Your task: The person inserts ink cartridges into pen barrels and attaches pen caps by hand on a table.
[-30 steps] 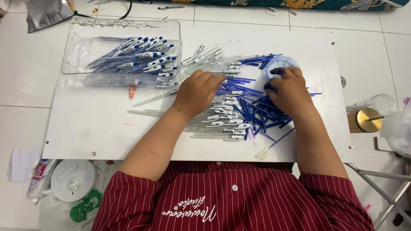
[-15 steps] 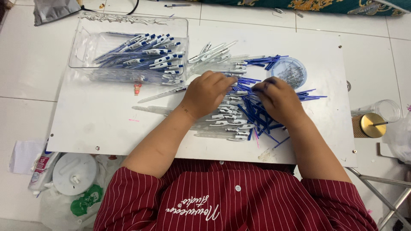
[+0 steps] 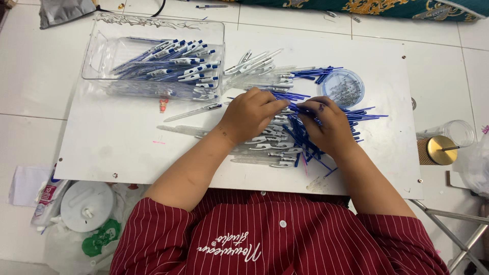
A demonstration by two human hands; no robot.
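My left hand [image 3: 250,115] and my right hand [image 3: 327,125] meet fingertip to fingertip over a pile of clear pen barrels [image 3: 265,147] and thin blue refills [image 3: 305,142] on a white board [image 3: 117,137]. The left hand's fingers are closed on a clear pen barrel. The right hand pinches a blue refill at its tip, right against the left hand's fingers. Just beyond the right hand stands a round clear tub of small metal springs [image 3: 342,87]. A clear plastic tray [image 3: 102,56] at the far left holds several blue-and-white pens [image 3: 173,63].
More clear barrels [image 3: 252,63] lie beside the tray. A gold-lidded jar [image 3: 439,150] and a clear cup [image 3: 458,131] stand right of the board. A white lid [image 3: 86,206], a tube [image 3: 48,196] and green plastic [image 3: 99,239] lie at lower left. A metal frame [image 3: 458,229] is at lower right.
My right hand has drawn back from the round spring tub and come in to the left hand. The two hands now touch over the pile.
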